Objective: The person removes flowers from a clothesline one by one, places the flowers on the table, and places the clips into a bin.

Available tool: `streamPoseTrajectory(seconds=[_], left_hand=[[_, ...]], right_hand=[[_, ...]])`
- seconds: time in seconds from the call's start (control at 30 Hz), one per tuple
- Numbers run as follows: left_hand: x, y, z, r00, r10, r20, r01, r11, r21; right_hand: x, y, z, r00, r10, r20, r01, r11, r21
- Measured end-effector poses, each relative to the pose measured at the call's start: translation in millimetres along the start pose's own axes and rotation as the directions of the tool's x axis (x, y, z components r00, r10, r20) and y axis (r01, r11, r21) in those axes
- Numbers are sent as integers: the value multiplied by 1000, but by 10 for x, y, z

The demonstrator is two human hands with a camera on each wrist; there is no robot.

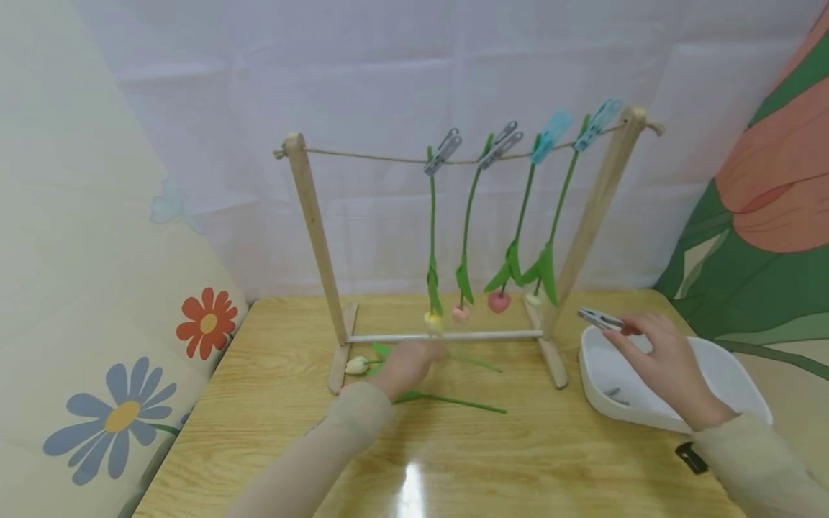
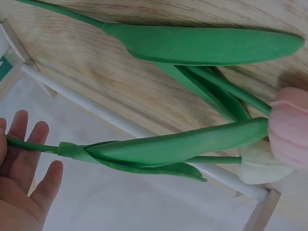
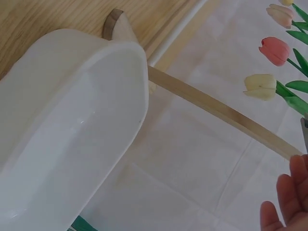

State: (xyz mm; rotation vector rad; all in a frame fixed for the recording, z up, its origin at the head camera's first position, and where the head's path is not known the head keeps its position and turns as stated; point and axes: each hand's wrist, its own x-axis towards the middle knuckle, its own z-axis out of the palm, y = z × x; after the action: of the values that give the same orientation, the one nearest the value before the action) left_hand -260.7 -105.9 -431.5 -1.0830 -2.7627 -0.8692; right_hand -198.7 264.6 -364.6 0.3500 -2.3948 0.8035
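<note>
My left hand (image 1: 411, 367) is low over the table in front of the rack, pinching the green stem of a white tulip (image 2: 264, 163). A pink tulip (image 2: 291, 127) lies on the tabletop beside it, its leaves spread flat. Over the rim of a white basin (image 1: 732, 374), my right hand (image 1: 667, 360) holds a grey clothespin (image 1: 601, 318) at the fingertips. Only a sliver of that clothespin shows at the edge of the right wrist view.
A wooden rack (image 1: 317, 237) carries a twine line (image 1: 369, 155). Several tulips hang from it head down, clipped by grey clothespins (image 1: 443, 152) and blue clothespins (image 1: 553, 137). Inside the basin lie grey pieces (image 1: 615, 394). A small black object (image 1: 691, 457) is near my right sleeve.
</note>
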Motion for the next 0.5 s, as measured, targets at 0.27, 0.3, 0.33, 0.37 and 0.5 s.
streamPoseTrajectory(seconds=[0.27,0.3,0.33,0.37,0.5], left_hand=[[36,-9,77,993,117,24,-119,955,271],[41,-12,91,993,118,33,-122,950,287],[43,-10,102,992,116,41,-123,946,299],[45,-9,114,992,117,45,-125,943,307],[48,-12,160,992,106,62,-121,931,343]], right_hand=[[-60,163,-30,999,-27,35,29,998,-57],[-70,186,-35,999,-31,38,34,997,-66],[-78,207,-39,999,-32,42,35,997,-73],[-87,227,-42,998,-36,44,39,996,-82],[-112,306,-55,997,-45,57,51,992,-118]])
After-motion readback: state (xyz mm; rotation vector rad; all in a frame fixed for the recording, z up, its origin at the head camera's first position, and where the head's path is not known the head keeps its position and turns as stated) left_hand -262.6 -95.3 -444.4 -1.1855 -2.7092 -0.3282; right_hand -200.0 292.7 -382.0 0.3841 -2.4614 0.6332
